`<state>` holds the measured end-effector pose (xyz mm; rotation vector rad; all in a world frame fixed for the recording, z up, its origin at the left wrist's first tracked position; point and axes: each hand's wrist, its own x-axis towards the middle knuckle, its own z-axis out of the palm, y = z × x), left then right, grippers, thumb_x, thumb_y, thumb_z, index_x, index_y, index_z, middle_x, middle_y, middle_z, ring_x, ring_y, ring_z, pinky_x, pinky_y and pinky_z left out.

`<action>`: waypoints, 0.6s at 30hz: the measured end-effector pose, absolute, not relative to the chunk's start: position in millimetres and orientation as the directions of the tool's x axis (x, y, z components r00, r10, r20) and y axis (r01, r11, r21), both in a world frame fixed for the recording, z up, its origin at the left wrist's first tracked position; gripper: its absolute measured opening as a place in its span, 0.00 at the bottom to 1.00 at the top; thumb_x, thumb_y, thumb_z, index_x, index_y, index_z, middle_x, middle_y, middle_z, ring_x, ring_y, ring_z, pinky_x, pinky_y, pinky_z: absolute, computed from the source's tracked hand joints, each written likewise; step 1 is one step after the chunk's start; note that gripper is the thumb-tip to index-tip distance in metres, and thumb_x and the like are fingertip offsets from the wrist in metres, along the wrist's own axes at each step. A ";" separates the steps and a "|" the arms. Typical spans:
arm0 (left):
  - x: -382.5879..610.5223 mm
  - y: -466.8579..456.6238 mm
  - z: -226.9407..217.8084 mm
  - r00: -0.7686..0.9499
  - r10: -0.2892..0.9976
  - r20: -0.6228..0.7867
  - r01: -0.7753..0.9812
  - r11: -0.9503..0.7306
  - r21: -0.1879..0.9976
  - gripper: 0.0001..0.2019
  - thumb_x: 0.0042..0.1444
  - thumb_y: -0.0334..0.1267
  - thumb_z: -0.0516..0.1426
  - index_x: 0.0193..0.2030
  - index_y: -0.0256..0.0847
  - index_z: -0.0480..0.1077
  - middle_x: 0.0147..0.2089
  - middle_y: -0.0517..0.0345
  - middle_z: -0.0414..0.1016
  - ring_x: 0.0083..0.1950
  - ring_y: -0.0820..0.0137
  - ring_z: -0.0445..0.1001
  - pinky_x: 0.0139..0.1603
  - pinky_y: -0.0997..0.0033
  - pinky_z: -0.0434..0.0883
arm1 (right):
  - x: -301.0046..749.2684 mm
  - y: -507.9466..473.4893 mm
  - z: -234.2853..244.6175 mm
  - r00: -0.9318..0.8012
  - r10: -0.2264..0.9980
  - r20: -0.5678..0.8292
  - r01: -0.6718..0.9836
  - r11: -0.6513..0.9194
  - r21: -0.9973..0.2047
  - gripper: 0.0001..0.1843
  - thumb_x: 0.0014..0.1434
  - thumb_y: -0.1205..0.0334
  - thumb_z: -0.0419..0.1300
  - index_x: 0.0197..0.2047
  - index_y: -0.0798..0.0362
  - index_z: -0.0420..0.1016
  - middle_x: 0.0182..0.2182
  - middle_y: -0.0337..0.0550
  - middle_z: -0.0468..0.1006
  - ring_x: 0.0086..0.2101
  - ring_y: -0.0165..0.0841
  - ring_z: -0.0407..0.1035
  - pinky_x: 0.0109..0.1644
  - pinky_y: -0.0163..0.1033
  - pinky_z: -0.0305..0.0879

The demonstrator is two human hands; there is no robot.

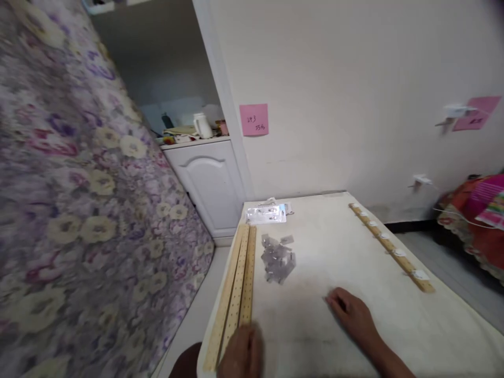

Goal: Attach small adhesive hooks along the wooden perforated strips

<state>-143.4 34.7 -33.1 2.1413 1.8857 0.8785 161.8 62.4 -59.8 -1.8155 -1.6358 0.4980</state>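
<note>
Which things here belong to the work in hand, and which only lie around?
Work: pale perforated wooden strips, at the left hand; heap of small clear plastic pieces, nearest the right hand; wooden strip carrying white clips.
Lying about: clear plastic packet; pink sticky note; white jug.

Clear bits pile [278, 260] just ahead of R hand [352, 315]; clip strip [391, 247] to its right. Pink note [254, 119] far beyond.

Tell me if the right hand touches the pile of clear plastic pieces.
No, the right hand lies flat on the table, apart from that pile.
</note>
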 end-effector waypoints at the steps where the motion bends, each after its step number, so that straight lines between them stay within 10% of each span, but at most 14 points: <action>1: -150.3 35.0 -28.7 0.000 0.950 0.313 0.884 -0.146 0.444 0.14 0.62 0.47 0.46 0.43 0.47 0.70 0.41 0.57 0.76 0.43 0.67 0.74 0.43 0.70 0.70 | 161.8 61.1 -59.9 0.150 0.980 0.130 0.738 -0.024 -0.674 0.19 0.61 0.46 0.48 0.27 0.51 0.64 0.22 0.36 0.70 0.26 0.32 0.66 0.32 0.35 0.56; 10: -147.2 28.7 -13.3 -0.055 0.982 0.181 0.996 0.041 0.082 0.11 0.59 0.42 0.49 0.42 0.41 0.68 0.40 0.52 0.72 0.43 0.63 0.71 0.43 0.66 0.65 | 162.9 59.4 -61.8 0.146 0.978 0.146 0.736 -0.008 -0.677 0.20 0.60 0.45 0.48 0.26 0.50 0.64 0.21 0.36 0.70 0.26 0.32 0.66 0.31 0.35 0.57; 18: -141.0 31.0 -3.4 -0.048 0.990 0.136 0.999 0.051 -0.015 0.11 0.58 0.38 0.48 0.40 0.37 0.69 0.39 0.49 0.73 0.43 0.60 0.72 0.44 0.63 0.63 | 162.1 59.8 -64.4 0.174 0.973 0.154 0.724 -0.020 -0.690 0.19 0.59 0.45 0.49 0.25 0.50 0.64 0.21 0.36 0.71 0.25 0.32 0.66 0.31 0.35 0.57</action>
